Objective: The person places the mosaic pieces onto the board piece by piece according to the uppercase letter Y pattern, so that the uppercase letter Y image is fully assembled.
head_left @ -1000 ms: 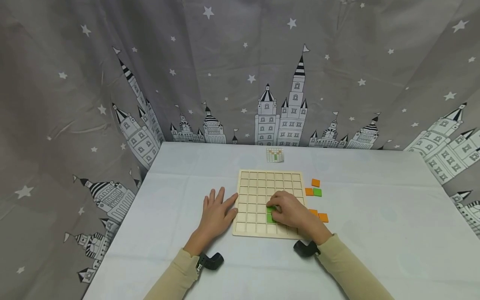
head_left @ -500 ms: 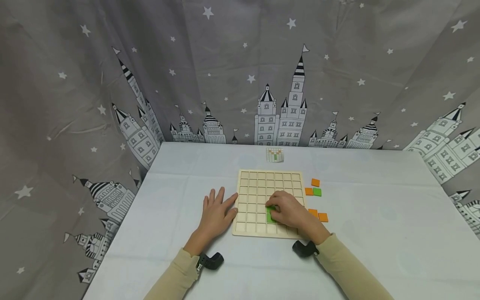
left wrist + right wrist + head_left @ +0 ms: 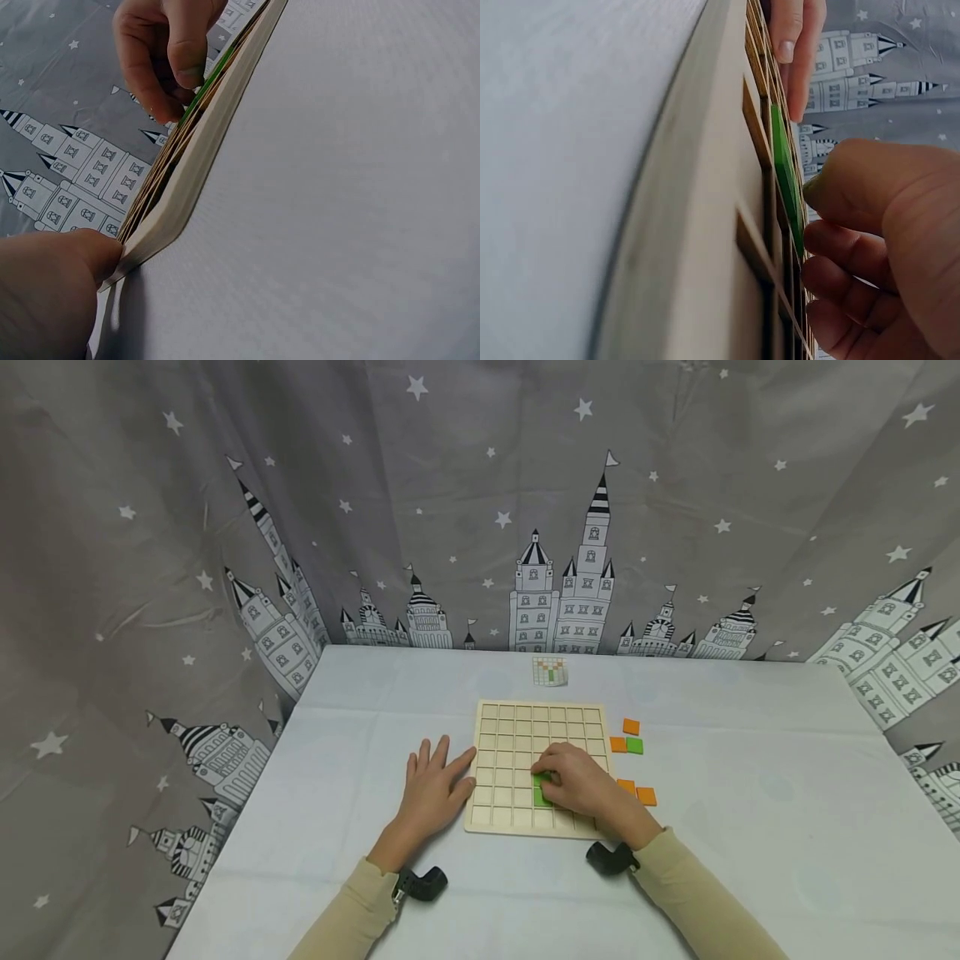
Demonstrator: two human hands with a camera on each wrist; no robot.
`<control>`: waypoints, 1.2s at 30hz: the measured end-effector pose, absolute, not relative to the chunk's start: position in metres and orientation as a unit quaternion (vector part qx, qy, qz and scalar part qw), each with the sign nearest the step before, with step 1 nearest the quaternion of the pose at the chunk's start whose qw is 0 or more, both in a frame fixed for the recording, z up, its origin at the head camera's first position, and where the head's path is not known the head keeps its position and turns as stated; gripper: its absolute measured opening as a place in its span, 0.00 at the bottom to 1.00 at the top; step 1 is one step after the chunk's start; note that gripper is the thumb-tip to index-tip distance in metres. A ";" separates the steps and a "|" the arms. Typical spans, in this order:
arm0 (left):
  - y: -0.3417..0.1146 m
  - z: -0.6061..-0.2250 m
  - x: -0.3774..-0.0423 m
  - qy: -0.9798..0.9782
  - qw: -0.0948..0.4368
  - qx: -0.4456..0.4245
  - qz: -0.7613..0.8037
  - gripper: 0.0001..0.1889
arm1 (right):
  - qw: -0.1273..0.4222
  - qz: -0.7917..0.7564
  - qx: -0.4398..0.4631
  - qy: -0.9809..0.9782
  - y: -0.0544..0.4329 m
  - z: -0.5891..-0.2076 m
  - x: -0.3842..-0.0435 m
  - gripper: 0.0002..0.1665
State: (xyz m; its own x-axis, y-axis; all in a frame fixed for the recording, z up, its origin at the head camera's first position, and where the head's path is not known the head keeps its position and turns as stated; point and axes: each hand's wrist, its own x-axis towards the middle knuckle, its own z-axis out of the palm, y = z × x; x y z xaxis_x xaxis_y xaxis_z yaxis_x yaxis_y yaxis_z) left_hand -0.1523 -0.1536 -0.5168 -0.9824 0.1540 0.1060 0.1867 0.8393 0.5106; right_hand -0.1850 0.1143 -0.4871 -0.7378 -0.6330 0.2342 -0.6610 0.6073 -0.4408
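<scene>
A pale wooden grid board (image 3: 504, 775) lies on the white table. My left hand (image 3: 431, 789) rests at its left side with fingers spread, index fingertip and thumb against the edge. Over the board's lower middle, my right hand (image 3: 581, 781) has curled fingers and pinches a green square tile (image 3: 541, 779) at its cell, partly hidden by the fingers. One cell nearer to me sits a second green tile (image 3: 541, 797), partly covered by the thumb. In the right wrist view, a green tile (image 3: 783, 161) tilts slightly up from the grid beside the thumb.
Right of the board lie an orange tile (image 3: 632, 727), another orange tile (image 3: 618, 744) touching a green tile (image 3: 634, 746), and two orange tiles (image 3: 646, 796) nearer to me. A small pattern card (image 3: 550, 672) lies behind the board. A grey castle-print curtain (image 3: 450, 485) hangs behind.
Almost nothing differs: my right fingers stay at the same cell with only a very slight shift left, and my left hand keeps its place at the board's edge.
</scene>
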 end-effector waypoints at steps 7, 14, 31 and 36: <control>-0.153 -0.516 -0.151 -0.959 0.031 -0.089 -0.269 0.26 | 0.041 0.261 0.356 -0.897 0.127 -0.484 -0.191 0.15; -0.153 -0.516 -0.152 -0.959 0.033 -0.091 -0.265 0.25 | 0.024 0.256 0.294 -0.921 0.156 -0.475 -0.202 0.17; -0.153 -0.517 -0.152 -0.959 0.033 -0.090 -0.268 0.25 | -0.019 0.218 0.142 -0.965 0.217 -0.475 -0.217 0.21; -0.153 -0.517 -0.151 -0.959 0.035 -0.093 -0.267 0.25 | -0.015 0.217 0.126 -0.968 0.224 -0.476 -0.217 0.21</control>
